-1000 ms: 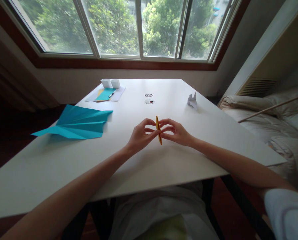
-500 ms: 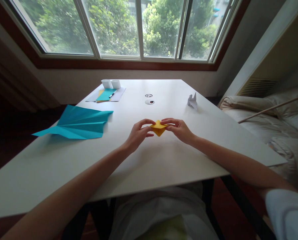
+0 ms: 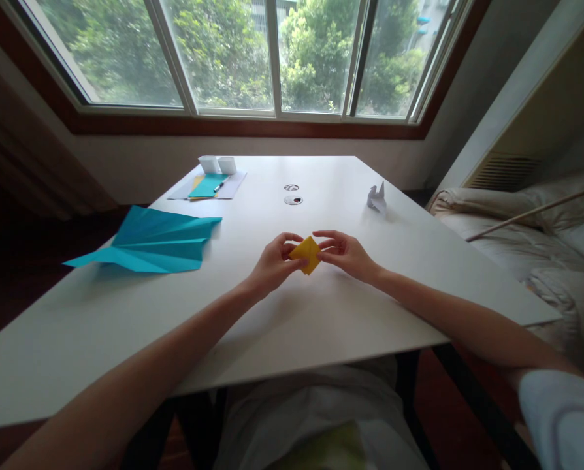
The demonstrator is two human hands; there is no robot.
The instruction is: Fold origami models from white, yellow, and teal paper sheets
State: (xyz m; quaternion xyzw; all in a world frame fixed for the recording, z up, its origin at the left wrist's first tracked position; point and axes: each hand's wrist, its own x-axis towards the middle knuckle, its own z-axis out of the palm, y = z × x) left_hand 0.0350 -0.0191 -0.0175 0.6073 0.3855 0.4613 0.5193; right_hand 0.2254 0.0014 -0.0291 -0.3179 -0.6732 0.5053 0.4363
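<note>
Between my hands, just above the table, is a small piece of folded yellow paper [image 3: 309, 251], now a diamond with a crease down its middle. My left hand [image 3: 275, 263] pinches its left side, with the thumb lying over the lower front. At its right corner my right hand [image 3: 347, 255] has the thumb and a curled finger closed on the edge, while the index finger stretches out above the paper. What the fingers do behind the paper is hidden.
A large folded blue paper sheet [image 3: 159, 245] lies on the white table [image 3: 292, 326] at left. Farther back are small white boxes [image 3: 217, 164], stacked papers [image 3: 204, 185] and a pen [image 3: 221, 185]. Two round discs [image 3: 292, 200] are inset mid-table. A white folded-paper figure [image 3: 377, 198] stands at right.
The yellow paper has gone from a partly opened, peaked shape to a flat diamond facing me. My left thumb has come over its front, and the right index finger has lifted off it.
</note>
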